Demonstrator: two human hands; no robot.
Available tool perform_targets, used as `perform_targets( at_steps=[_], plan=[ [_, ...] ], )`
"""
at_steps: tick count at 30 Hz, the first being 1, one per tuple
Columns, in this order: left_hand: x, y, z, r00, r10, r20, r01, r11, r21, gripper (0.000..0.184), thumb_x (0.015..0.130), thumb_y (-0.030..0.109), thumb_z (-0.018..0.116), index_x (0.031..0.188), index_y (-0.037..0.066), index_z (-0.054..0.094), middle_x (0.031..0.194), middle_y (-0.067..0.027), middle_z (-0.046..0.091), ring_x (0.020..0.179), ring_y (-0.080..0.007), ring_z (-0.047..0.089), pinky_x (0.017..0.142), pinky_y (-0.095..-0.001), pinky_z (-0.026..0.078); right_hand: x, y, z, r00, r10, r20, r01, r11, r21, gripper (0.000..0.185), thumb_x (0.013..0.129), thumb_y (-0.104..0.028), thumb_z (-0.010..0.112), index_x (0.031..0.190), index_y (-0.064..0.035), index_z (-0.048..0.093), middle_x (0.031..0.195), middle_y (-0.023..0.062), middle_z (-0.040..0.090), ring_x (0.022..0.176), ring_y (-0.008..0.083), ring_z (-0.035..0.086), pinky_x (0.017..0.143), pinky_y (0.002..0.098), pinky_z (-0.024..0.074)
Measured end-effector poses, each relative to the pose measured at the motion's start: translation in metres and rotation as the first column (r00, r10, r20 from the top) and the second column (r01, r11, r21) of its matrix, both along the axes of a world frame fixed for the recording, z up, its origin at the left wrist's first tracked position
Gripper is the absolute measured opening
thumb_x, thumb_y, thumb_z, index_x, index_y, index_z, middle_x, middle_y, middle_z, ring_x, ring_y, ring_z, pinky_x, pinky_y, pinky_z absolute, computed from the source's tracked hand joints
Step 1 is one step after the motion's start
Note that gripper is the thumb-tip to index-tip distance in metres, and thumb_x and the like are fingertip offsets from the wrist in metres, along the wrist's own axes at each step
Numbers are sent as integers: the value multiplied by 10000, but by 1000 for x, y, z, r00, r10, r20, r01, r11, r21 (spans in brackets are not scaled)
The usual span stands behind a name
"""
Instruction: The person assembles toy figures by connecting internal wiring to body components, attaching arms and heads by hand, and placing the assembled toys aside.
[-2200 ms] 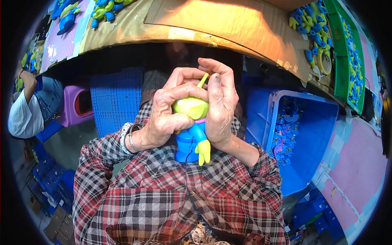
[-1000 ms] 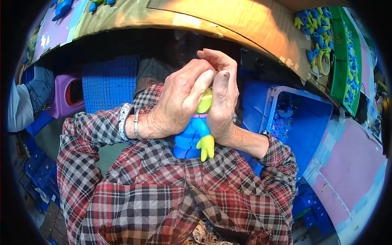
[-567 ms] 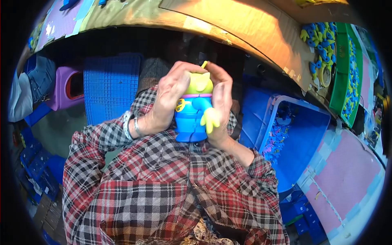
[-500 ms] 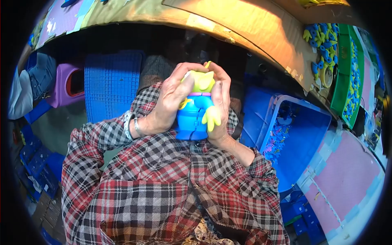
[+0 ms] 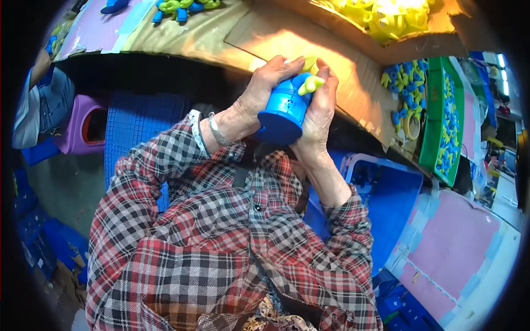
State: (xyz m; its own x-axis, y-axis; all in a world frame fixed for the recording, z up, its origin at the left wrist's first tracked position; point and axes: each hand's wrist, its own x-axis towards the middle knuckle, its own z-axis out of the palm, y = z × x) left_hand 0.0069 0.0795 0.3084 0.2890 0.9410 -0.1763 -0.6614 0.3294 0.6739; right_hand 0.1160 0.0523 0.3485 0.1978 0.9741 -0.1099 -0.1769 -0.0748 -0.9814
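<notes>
A toy figure [image 5: 286,100] with a blue body, yellow-green head and a yellow-green hand is held up before me, close to the table's front edge. Its flat blue base [image 5: 280,128] tilts toward me. My left hand [image 5: 264,85] is closed around the figure's left side, thumb near the head. My right hand [image 5: 319,118] grips the other side, its fingers up by the head. Between the two hands the head is mostly hidden.
On the table stand a cardboard box [image 5: 364,45] of yellow parts and a green tray [image 5: 428,124] of small blue-and-yellow pieces. Loose arm pieces [image 5: 408,91] lie beside the tray. A blue bin [image 5: 395,187] is below right, a purple stool [image 5: 83,124] left, near another person [image 5: 47,110].
Both hands have lifted the figure up and away from my lap toward the table. The figure has tipped so its base now shows. The view has shifted, revealing more of the table.
</notes>
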Motion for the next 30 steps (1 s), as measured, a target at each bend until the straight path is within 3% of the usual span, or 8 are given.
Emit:
perform_targets(
  at_steps=[4, 7, 8, 11, 17, 26, 28, 30],
  plan=[
    [-15, -3, 26, 954, -97, 284, 128, 987, -93, 377, 1055, 398, 575, 1247, 76, 618, 1029, -71, 723, 861, -174, 725, 740, -357, 622, 11, 3, 6, 976, -114, 185, 84, 983, 161, 502, 1112, -415, 422, 1427, -25, 456, 1347, 124, 503, 1253, 228, 487, 1097, 371, 389],
    [-48, -1, 34, 945, -76, 317, 125, 982, -139, 419, 1055, 433, 553, 1270, 78, 609, 981, -109, 743, 794, -208, 746, 698, -371, 640, 60, 15, 42, 903, -376, 206, 279, 880, 385, 518, 1130, -409, 341, 1453, -17, 442, 1383, 119, 496, 1328, 251, 451, 1173, 406, 327],
    [-49, -3, 49, 994, 66, 91, -65, 998, -16, 403, 1048, 442, 566, 1196, 76, 647, 998, -118, 746, 796, -201, 747, 681, -357, 634, 70, 17, 50, 839, -498, 219, 395, 834, 384, 542, 1134, -421, 315, 1467, -11, 432, 1404, 125, 495, 1354, 259, 447, 1193, 413, 308],
    [-8, -9, 50, 922, 148, -359, 11, 913, 407, 302, 1046, 285, 579, 1234, 54, 623, 1029, -49, 710, 871, -98, 686, 752, -247, 556, 7, 1, 10, 979, -126, 160, 66, 939, 337, 610, 1135, -446, 297, 1561, -10, 312, 1567, 201, 363, 1488, 285, 322, 1230, 404, 245],
    [-22, -15, 44, 996, 45, -80, -33, 988, 148, 323, 1023, 187, 597, 1311, 42, 588, 1036, -28, 698, 888, -78, 678, 776, -243, 562, -19, 2, 16, 996, 63, 67, -77, 967, 241, 643, 1123, -479, 336, 1592, -45, 268, 1622, 223, 287, 1534, 337, 247, 1252, 459, 186],
    [-112, -5, 72, 934, 274, -230, -239, 956, 171, 484, 878, 172, 798, 1299, 30, 607, 1035, -79, 711, 881, -139, 719, 804, -303, 594, -44, 5, 15, 972, 181, 153, -216, 940, 263, 533, 1075, -234, 537, 1534, -28, 361, 1542, 171, 428, 1361, 266, 471, 1153, 429, 354],
    [-158, 24, 55, 717, 481, -505, -266, 858, 441, 508, 853, 186, 823, 1292, 31, 618, 1046, -106, 701, 905, -187, 717, 834, -321, 582, -38, 13, 3, 978, 136, 156, -172, 952, 252, 473, 1041, -116, 581, 1479, -21, 429, 1463, 158, 495, 1224, 228, 566, 1098, 389, 408],
    [-200, 54, 62, 230, 743, -629, -197, 669, 717, 510, 804, 252, 870, 1215, 26, 671, 1061, -113, 672, 985, -211, 673, 901, -332, 540, -32, 15, -4, 972, 131, 193, -169, 966, 196, 454, 1033, -111, 600, 1451, -10, 453, 1431, 156, 519, 1144, 209, 609, 1066, 378, 435]
  ],
)
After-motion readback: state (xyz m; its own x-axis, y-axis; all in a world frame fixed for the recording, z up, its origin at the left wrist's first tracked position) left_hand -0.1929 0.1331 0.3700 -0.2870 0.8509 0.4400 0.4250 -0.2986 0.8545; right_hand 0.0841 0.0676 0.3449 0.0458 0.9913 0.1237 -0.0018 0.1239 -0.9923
